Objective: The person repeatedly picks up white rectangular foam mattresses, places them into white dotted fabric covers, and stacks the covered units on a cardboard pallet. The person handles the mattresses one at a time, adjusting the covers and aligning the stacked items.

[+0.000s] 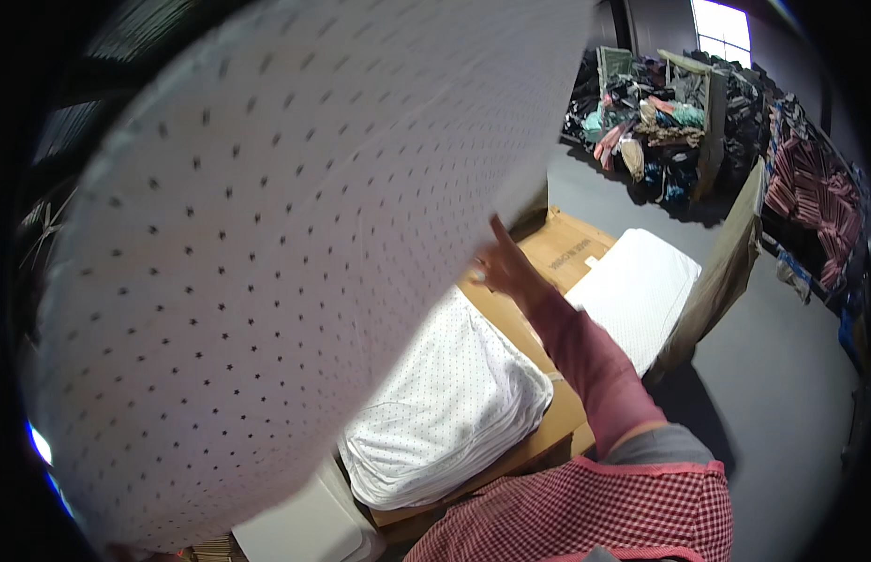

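A large white cloth with small dark stars (257, 272) spreads upright across the left and middle of the view, hiding much behind it. My right hand (512, 269) reaches out at the cloth's right edge, its index finger stretched and its other fingers apart, slightly blurred. Whether those fingertips touch the cloth I cannot tell. At the cloth's lower left corner a dark reddish sliver shows, perhaps part of my left hand (126, 553); its fingers are hidden. Below my right arm lies a folded stack of white star-patterned cloth (445, 403).
The stack rests on a brown cardboard surface (571, 239). A white patterned pad (641, 286) lies to its right, beside an upright tan board (726, 272). White panels (309, 525) stand at the lower left. Heaped textiles (660, 122) and pinkish bundles (815, 192) fill the far right.
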